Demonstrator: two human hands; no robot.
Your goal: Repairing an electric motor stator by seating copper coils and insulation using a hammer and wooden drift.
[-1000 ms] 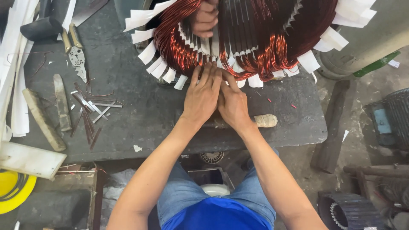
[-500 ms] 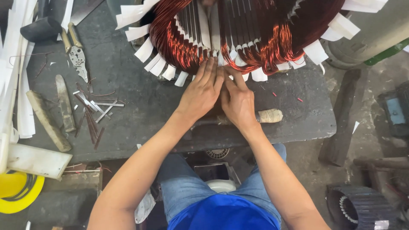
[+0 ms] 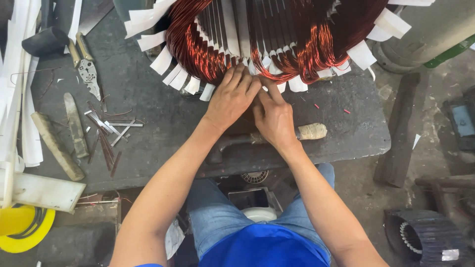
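Your left hand [image 3: 231, 98] and right hand [image 3: 272, 116], fingers together, press white insulation strips [image 3: 267, 62] into the copper winding [image 3: 208, 47] at the workbench's [image 3: 163, 123] far edge; next, firm careful seating seems needed.

I work at a dark grey metal workbench [image 3: 148, 113], its top scratched and dusty. On my left lie white paper strips [image 3: 20, 99], tin snips [image 3: 88, 74], a flat file [image 3: 75, 123] and thin metal slivers [image 3: 106, 131]. Below that side there is a yellow spool [image 3: 24, 230]. The floor [image 3: 425, 123] on my right is bare concrete, dirty, with a dark wooden block [image 3: 398, 133] and a small ribbed motor housing [image 3: 425, 242]. The light is soft and even
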